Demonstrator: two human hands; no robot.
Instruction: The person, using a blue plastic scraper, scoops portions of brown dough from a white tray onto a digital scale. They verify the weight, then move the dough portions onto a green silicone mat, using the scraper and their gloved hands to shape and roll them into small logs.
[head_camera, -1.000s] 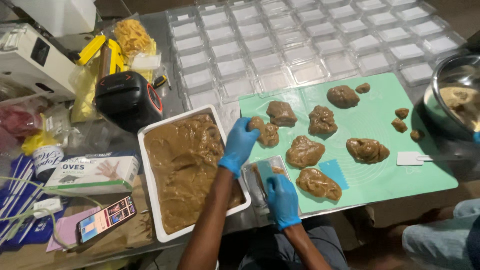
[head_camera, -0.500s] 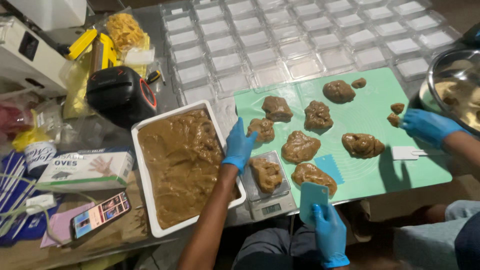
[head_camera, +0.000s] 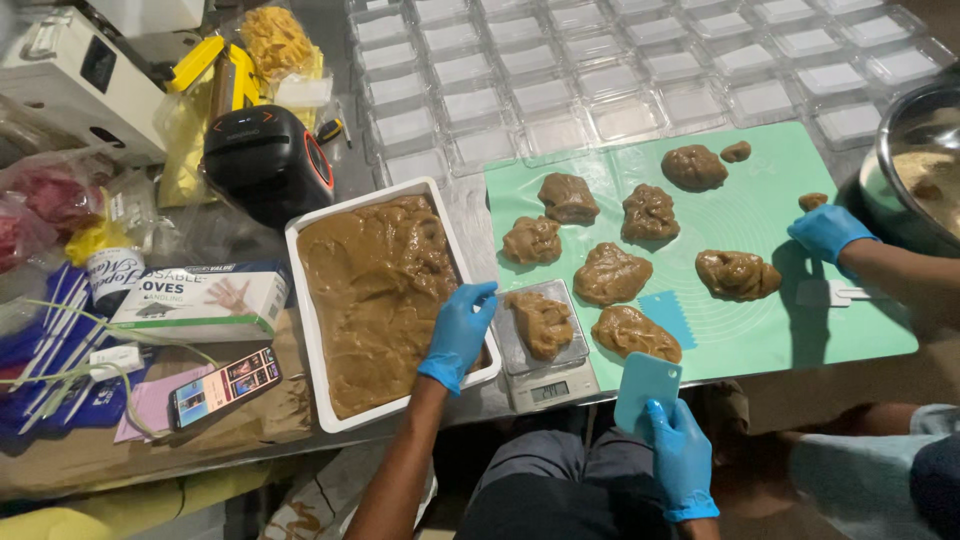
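My left hand, in a blue glove, rests with fingers apart on the right rim of a white tray filled with brown dough. My right hand, also gloved in blue, holds a light blue plastic scraper upright near the table's front edge. Between the hands stands a small digital scale with one lump of dough on its platform. Several dough portions lie on a green mat.
Another person's blue-gloved hand reaches onto the mat at the right, beside a steel bowl. Clear plastic containers fill the back. A black device, glove box and phone lie left.
My left hand moved from the mat's dough back to the tray's rim. My right hand came off the scale and lifted the scraper. Another person's hand has come in at the right.
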